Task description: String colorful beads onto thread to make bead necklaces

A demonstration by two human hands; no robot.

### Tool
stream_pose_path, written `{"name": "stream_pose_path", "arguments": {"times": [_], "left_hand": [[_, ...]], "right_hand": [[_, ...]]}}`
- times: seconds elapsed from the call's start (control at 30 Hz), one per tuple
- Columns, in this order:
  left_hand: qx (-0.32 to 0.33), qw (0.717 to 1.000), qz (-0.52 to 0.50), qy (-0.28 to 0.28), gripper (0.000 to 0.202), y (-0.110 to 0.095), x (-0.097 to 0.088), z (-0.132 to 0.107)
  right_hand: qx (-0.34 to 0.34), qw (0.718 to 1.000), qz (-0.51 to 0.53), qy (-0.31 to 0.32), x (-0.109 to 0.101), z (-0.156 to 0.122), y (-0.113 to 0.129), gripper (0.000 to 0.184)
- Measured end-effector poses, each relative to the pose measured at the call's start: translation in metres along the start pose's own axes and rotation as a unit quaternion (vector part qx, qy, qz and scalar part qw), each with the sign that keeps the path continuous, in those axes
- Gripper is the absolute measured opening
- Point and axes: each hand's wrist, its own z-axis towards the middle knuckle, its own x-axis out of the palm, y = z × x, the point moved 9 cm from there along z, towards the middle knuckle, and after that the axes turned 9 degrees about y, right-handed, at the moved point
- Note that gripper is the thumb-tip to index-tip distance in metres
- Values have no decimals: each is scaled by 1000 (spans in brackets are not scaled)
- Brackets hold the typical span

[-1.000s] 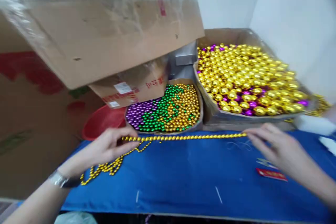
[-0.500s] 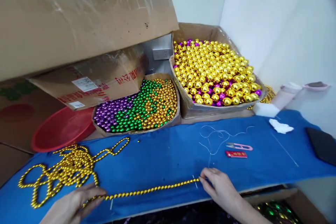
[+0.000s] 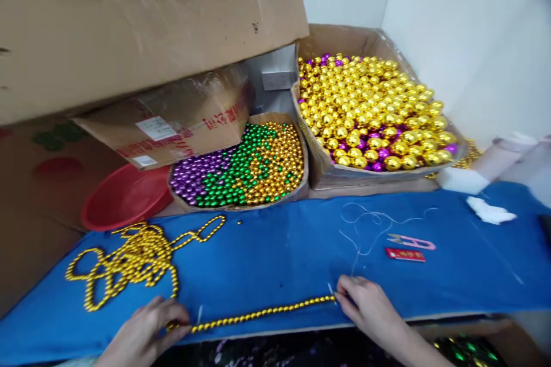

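Gold bead strand [image 3: 262, 314] runs straight between left hand [image 3: 150, 327] and right hand [image 3: 365, 301]

The gold bead strand lies between the two hands, near the front edge of the blue-covered tabletop [image 3: 267, 258]; the left hand is closed on it, with beads showing between thumb and fingers; the right hand pinches its other end between thumb and fingertips; the span slopes slightly, its right end farther from the front edge than its left. A short white mark [image 3: 200, 314] stands just beside the left hand, and another white line [image 3: 330, 288] is just beside the right fingertips.

Beyond the left hand a tangled heap of gold beads [image 3: 138, 258] spreads over the cloth, one length of it reaching down to that hand; whether it joins the gold bead strand cannot be told, since the fingers cover the place. Beyond the right hand lie a red packet [image 3: 405, 254] and, just behind it, pink-handled snips [image 3: 417, 242]; a loose white thread curls to their left.
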Motion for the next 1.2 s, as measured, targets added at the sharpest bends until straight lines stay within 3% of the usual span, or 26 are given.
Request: {"name": "stream_pose_path", "arguments": {"times": [0.13,0.4,0.8,1.07,1.2], "left_hand": [[-27,997,7,77,22,-12,10,-2],[-90,992,43,73,17,-10,5,-3],[-87,992,49,79,16,-17,11,8],[-74,995,24,68,21,-15,14,8],[-86,995,38,36,24,-23,0,18]], "right_hand": [[-21,1000,9,13,14,1,-6,22],[-36,999,11,26,26,1,-10,23],[-39,999,2,12,24,1,-9,20],[-34,999,-37,-5,15,0,2,20],[-27,997,-57,-32,-9,12,-4,20]]}}
